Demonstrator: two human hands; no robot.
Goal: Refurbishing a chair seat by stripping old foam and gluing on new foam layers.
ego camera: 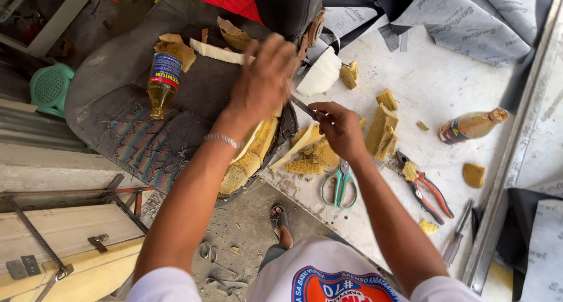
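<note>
The left hand (264, 82) pressed down with spread fingers on the crumbly yellow foam slab (252, 155), mid-scene at the dark seat shell's (117, 102) edge. The right hand (340, 129) pinched a thin blade (303, 107). The foam looked light, soft and tear-prone; best gripped broadly.

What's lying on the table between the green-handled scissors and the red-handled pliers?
In the head view, only the person's right forearm crosses above that stretch; between the scissors and the pliers the white table looks bare.
</note>
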